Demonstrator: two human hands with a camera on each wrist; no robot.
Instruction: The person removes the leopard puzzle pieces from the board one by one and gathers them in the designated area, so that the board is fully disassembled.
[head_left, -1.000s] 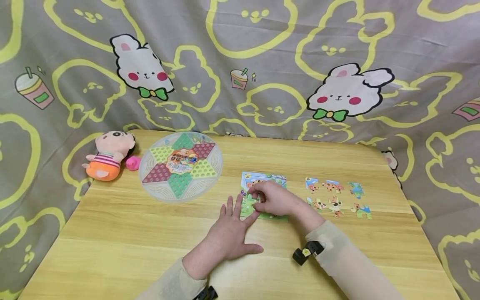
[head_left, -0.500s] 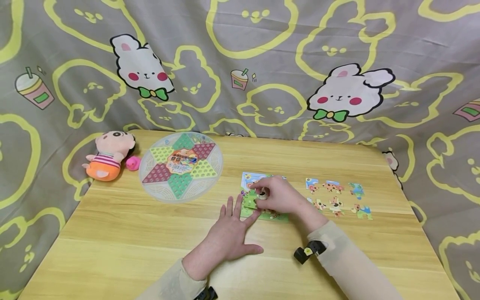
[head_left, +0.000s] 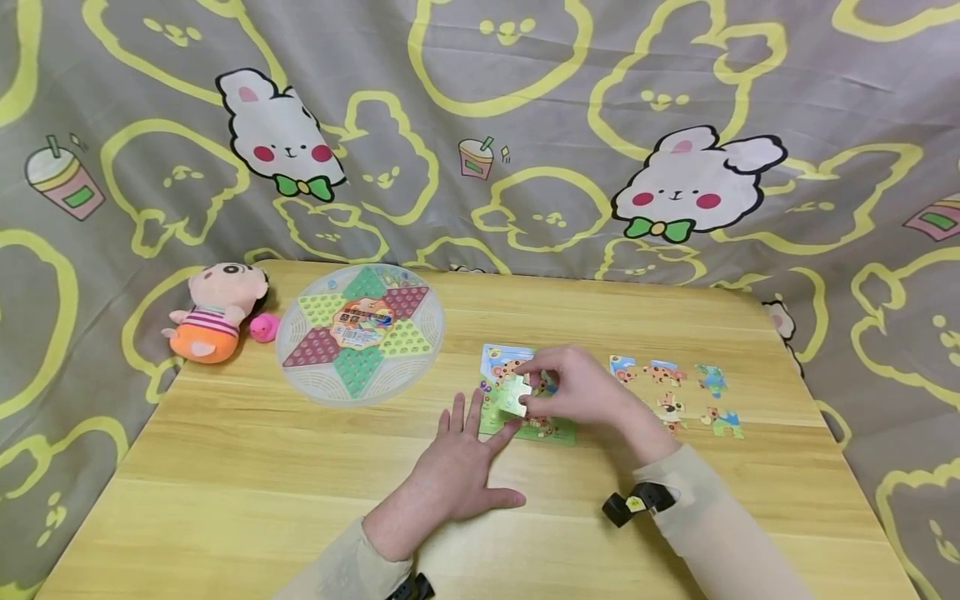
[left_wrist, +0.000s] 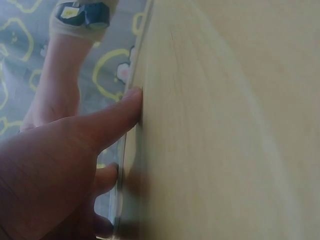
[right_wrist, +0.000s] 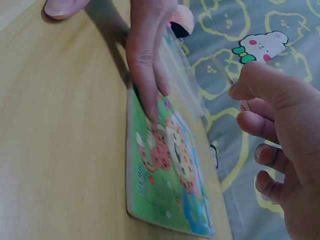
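Note:
A green jigsaw piece (head_left: 513,395) is pinched between the thumb and fingers of my right hand (head_left: 581,385), tilted above the puzzle board (head_left: 489,353). In the right wrist view that piece (right_wrist: 223,73) appears nearly edge-on, apart from the board. Spotted cartoon animals on green ground are printed on the board (right_wrist: 150,200). My left hand (head_left: 462,472) lies spread on the table, its forefinger reaching onto the board's lower left part. Its thumb (left_wrist: 112,120) rests on the wood in the left wrist view. The right hand covers the board's right side in the head view.
Several loose jigsaw pieces (head_left: 667,408) lie in two rows right of the board; the right forearm hides part of them. A round Chinese checkers board (head_left: 450,325) lies left of the puzzle. Farther left are a plush doll (head_left: 210,308) and a pink toy (head_left: 264,327). A patterned curtain (head_left: 555,108) hangs behind.
My right hand has lifted the green jigsaw piece off the left part of the board and drawn it slightly right, tilting it. My left hand has stayed in place.

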